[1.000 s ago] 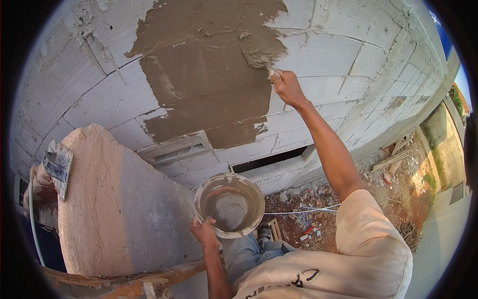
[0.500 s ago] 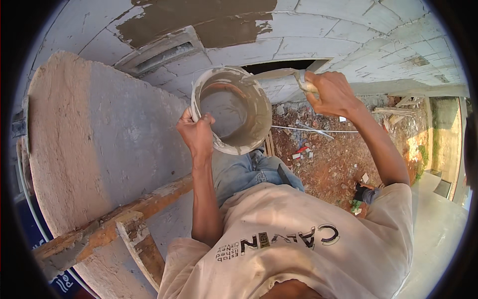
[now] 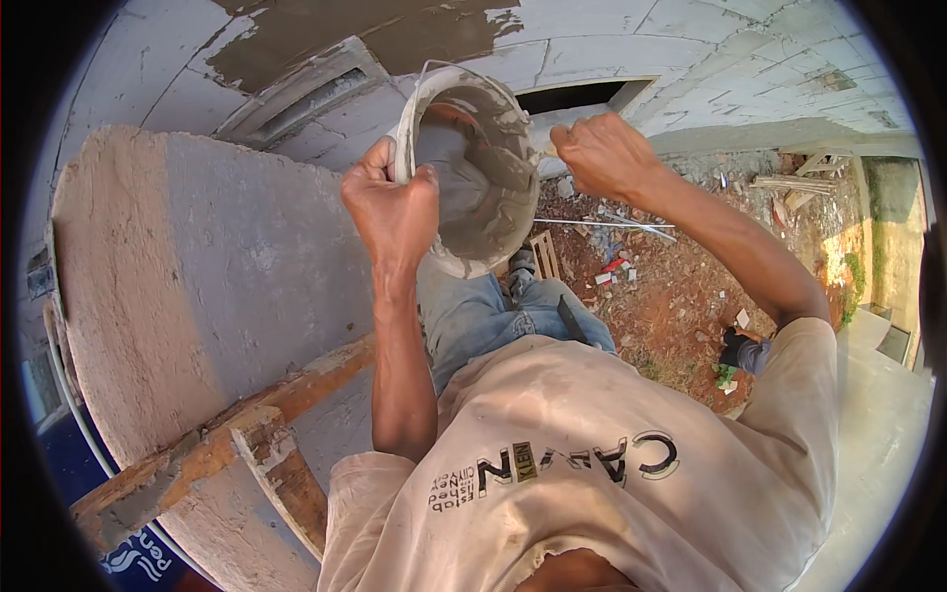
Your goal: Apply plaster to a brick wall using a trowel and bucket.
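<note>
My left hand [image 3: 395, 202] is closed round the left rim of a mortar-smeared bucket [image 3: 513, 222], which tilts with its mouth toward me. Wet grey mortar [image 3: 462, 187] lies inside, and its thin wire handle stands up over the far rim. To the right of the bucket, my right hand [image 3: 607, 156] makes a fist round the handle of a trowel [image 3: 546, 151]. Only a little of the trowel shows by the bucket's right rim; I cannot make out its blade. Beyond the bucket, a patch of wet mortar [image 3: 365, 44] covers part of the block wall [image 3: 592, 59].
A broad rough slab [image 3: 266, 237] rises at my left, with a wooden beam [image 3: 227, 424] across it. A dark rectangular opening [image 3: 582, 96] and a framed slot [image 3: 306, 104] are in the wall. Far below lies debris-strewn ground [image 3: 671, 286], where another person [image 3: 747, 350] is partly visible.
The bucket has tipped further and shifted slightly away from me. My right hand has come left to the bucket's rim, and the trowel blade, visible before, is now hidden.
</note>
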Tool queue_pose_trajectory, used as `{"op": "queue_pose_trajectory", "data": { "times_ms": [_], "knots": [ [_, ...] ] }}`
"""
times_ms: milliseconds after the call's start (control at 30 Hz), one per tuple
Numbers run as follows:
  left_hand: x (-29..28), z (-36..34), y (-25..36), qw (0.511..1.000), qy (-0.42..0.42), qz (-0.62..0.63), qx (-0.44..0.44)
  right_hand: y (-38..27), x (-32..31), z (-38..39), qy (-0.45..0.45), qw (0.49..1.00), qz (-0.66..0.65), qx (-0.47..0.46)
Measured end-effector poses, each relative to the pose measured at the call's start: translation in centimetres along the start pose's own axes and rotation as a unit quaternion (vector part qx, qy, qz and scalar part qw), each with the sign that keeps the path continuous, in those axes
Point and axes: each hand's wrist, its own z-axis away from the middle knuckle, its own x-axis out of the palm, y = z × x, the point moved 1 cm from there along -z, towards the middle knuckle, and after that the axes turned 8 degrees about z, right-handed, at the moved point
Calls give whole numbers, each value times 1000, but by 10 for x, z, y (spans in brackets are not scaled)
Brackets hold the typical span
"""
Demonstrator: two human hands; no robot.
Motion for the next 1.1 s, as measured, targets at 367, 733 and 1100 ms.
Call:
{"op": "queue_pose_trajectory", "data": {
  "times_ms": [367,733,1100],
  "knots": [
    [-22,-4,-18,987,111,118,-1,-60,6,31,-116,885,-435,120],
    [-48,-13,-32,926,241,288,-42,-66,57,80,-40,810,-509,288],
    [-58,-15,-28,841,267,455,-119,-63,82,60,55,769,-524,363]
  ]
}}
